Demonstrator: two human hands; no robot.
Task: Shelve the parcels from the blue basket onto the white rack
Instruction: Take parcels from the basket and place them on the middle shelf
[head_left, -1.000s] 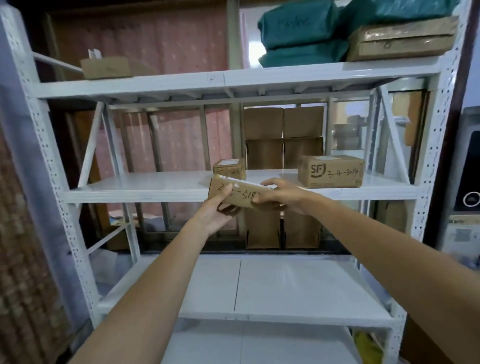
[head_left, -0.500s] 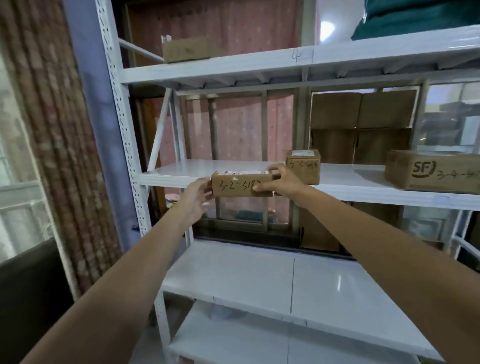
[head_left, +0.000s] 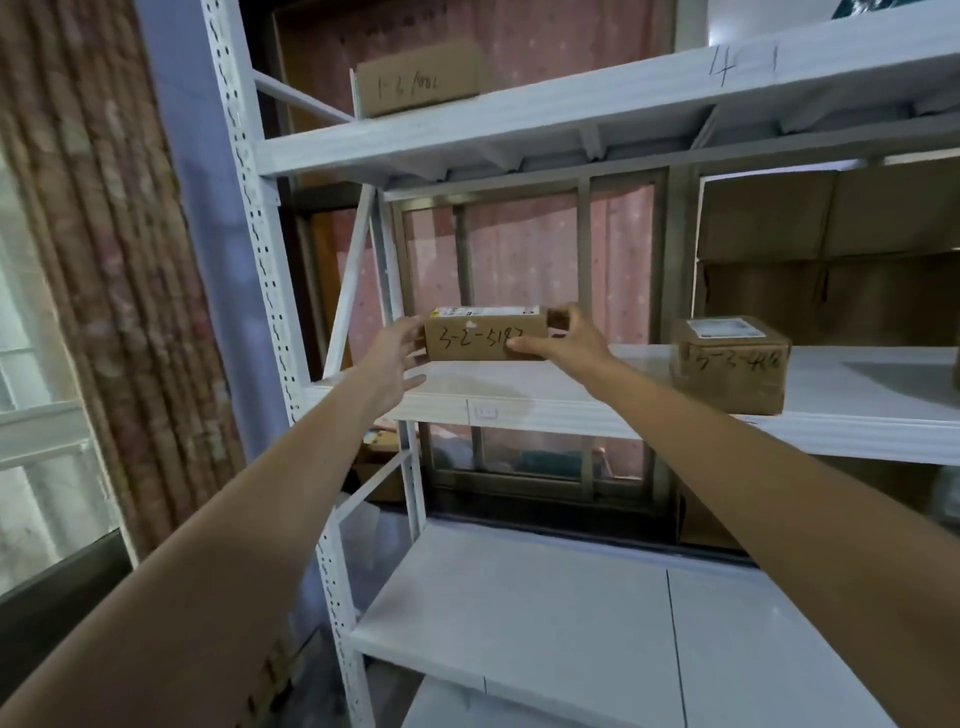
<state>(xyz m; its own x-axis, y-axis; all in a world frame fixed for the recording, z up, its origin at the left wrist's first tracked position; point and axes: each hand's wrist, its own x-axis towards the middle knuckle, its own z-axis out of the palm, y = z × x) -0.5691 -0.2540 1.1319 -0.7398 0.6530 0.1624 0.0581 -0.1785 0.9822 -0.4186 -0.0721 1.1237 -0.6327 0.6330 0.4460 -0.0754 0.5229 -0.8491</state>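
Brown parcel (head_left: 485, 335), marked 3-2-518: on middle shelf of white rack (head_left: 571, 410), clasped at its right end by right hand (head_left: 569, 340). Left hand (head_left: 397, 358): fingers spread, at parcel's left end. Second parcel (head_left: 730, 364): same shelf, right of the grip.

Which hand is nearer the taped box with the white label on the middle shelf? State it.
Right. The right hand grips the handwritten parcel at its end facing the taped box; the left hand is at the parcel's far end.
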